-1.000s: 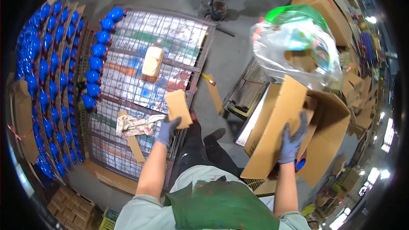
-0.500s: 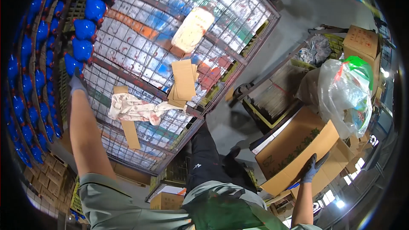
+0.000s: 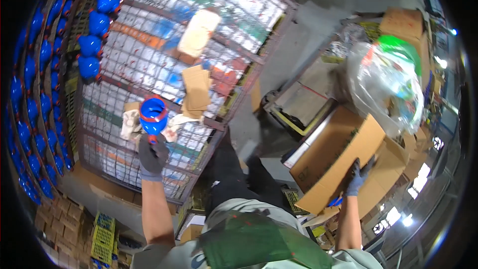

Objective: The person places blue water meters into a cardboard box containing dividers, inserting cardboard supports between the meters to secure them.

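Observation:
My left hand (image 3: 153, 158), in a grey glove, grips the narrow red-tipped end of a glossy blue vessel with a red band (image 3: 153, 116). It is above the wire-mesh table, over a stained white cloth (image 3: 130, 123). My right hand (image 3: 357, 177), gloved too, has its fingers on a flap of an open cardboard box (image 3: 318, 157). Something small and blue shows under that hand, partly hidden by the flap. Similar blue vessels (image 3: 99, 23) stand in a row along the table's left edge.
More blue vessels (image 3: 46, 50) fill racks at the far left. Cardboard pieces (image 3: 196, 88) and a pale plastic block-shaped container (image 3: 199, 33) lie on the mesh table (image 3: 107, 87). A clear plastic bag (image 3: 366, 77) bulges behind the box. Yellow crates (image 3: 103, 236) and stacked cartons (image 3: 63, 216) are lower left.
My left hand has come away from the row at the left edge, moving right and nearer with one blue vessel in it. My right hand stays at the box flap. The whole view has shifted slightly.

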`<state>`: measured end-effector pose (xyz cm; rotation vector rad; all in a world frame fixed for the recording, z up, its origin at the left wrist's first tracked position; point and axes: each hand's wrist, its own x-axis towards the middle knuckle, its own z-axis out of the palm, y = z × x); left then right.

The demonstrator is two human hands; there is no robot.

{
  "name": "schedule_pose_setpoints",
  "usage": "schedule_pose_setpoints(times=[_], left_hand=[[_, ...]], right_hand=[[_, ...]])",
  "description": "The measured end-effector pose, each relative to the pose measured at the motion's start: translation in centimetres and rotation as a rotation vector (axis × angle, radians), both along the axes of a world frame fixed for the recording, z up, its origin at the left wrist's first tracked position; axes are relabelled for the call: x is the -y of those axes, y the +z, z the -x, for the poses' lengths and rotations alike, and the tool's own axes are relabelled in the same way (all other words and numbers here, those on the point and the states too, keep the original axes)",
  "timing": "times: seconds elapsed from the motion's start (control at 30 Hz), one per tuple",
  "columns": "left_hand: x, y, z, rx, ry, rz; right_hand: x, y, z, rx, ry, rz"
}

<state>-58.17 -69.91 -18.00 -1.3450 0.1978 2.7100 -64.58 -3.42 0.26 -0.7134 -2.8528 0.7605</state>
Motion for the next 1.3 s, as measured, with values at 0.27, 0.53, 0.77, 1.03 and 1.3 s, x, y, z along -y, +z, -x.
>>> schedule_pose_setpoints(times=[0.27,0.53,0.77,1.03,1.3], left_hand=[[-27.1,16.4,10.8,-0.655,-1.064,0.101],[-48.3,26.5,8.8,-1.059,-1.481,0.409],[-35.6,16.0,1.9,-0.576,-0.941,0.62],[-5.1,1.4,1.9,-0.021,-0.585,0.985],[21.5,-12.4,11.9,0.31,-0.125,0.901]], right_hand=[[5.2,3.0,0.6,-0.25,0.077,0.11],[-3.5,10.9,-3.6,-0.41,0.075,0.768],[-6.2,6.9,-4.5,0.102,0.493,-0.258],[-0.9,5.3,-2.6,-0.024,0.367,-0.233],[3.0,2.0,-2.4,0.103,0.257,-0.333]])
